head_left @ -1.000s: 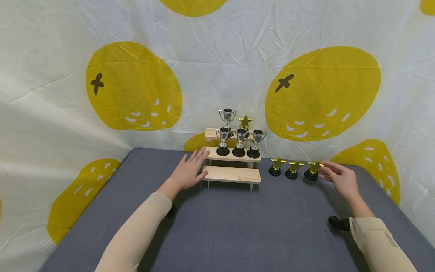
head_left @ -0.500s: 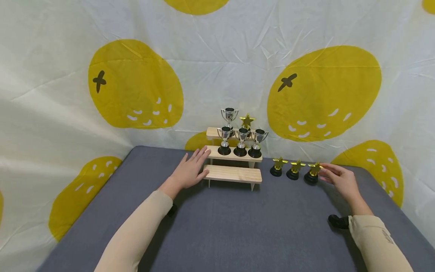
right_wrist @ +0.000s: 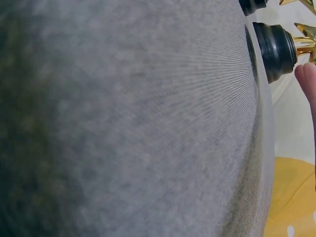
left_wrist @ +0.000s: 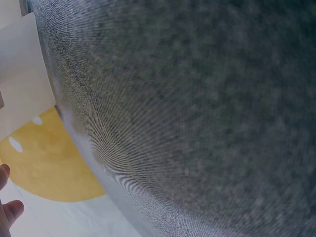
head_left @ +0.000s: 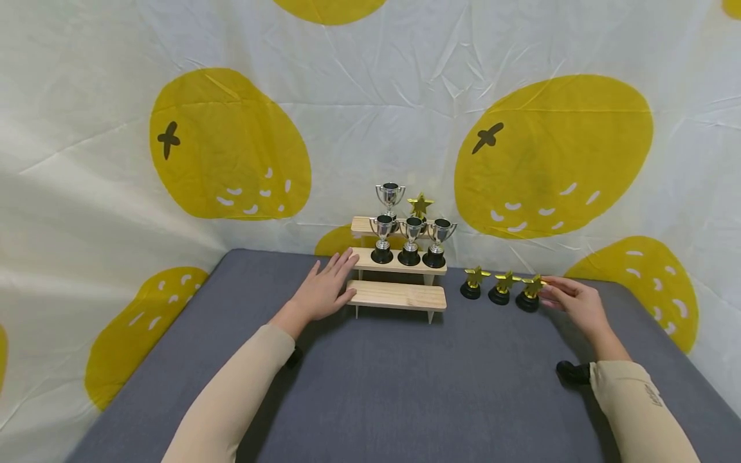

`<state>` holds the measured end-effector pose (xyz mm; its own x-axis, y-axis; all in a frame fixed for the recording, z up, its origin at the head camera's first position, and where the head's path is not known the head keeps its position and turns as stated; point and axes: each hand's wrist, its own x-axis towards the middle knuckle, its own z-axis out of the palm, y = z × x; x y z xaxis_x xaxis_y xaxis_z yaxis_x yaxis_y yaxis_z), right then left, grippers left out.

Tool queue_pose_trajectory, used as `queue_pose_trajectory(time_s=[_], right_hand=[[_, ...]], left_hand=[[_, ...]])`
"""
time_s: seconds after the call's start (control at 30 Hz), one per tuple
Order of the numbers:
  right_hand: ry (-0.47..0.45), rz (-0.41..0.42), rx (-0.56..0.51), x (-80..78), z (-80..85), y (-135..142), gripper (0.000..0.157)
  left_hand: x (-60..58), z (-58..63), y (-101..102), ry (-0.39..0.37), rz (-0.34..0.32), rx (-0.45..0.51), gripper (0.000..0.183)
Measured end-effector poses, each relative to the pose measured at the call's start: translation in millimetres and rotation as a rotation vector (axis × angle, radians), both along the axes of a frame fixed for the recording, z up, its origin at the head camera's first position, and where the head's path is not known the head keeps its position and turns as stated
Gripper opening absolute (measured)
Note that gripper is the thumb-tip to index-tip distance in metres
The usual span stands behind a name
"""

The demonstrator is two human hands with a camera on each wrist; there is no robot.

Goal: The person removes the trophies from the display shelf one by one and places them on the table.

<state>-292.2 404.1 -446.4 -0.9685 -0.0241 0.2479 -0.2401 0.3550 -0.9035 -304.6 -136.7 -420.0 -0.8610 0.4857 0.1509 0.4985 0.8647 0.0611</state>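
Note:
My right hand (head_left: 579, 308) pinches the rightmost gold star trophy (head_left: 529, 296) by its star, at the end of a row of three. That trophy's black base (right_wrist: 276, 52) shows in the right wrist view, beside my fingertips. Next to it stand the middle star trophy (head_left: 501, 289) and the left one (head_left: 473, 284). With fingers spread, my left hand (head_left: 321, 289) touches the left end of a three-step wooden display stand (head_left: 399, 296). Three silver trophy cups (head_left: 410, 241) stand on its middle step. On the top step are another silver cup (head_left: 390, 196) and a gold star trophy (head_left: 420, 206).
The stand and trophies are on a dark grey cloth-covered table (head_left: 405, 386). Behind it hangs a white curtain (head_left: 382, 96) printed with large yellow fruit. A black strap end (head_left: 573, 373) sticks out at my right cuff.
My right hand and the rightmost star trophy have shifted slightly left, nearer the middle star trophy. My left hand stays at the stand's left end.

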Motion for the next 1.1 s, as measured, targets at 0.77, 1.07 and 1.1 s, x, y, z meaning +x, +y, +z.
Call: queue_pose_trajectory(time_s=[0.77, 1.07, 1.1], right_hand=[[-0.030, 0.005, -0.003, -4.4, -2.8, 3.7, 0.037], [-0.024, 0.025, -0.003, -7.4, -2.9, 4.7, 0.037], [-0.027, 0.024, -0.004, -7.7, -2.9, 4.8, 0.037]], left_hand=[[0.8, -1.6, 0.4, 0.011, 0.007, 0.005, 0.075], [-0.8, -3.1, 0.3, 0.016, 0.003, 0.012, 0.075], [-0.8, -3.0, 0.3, 0.016, 0.003, 0.013, 0.075]])
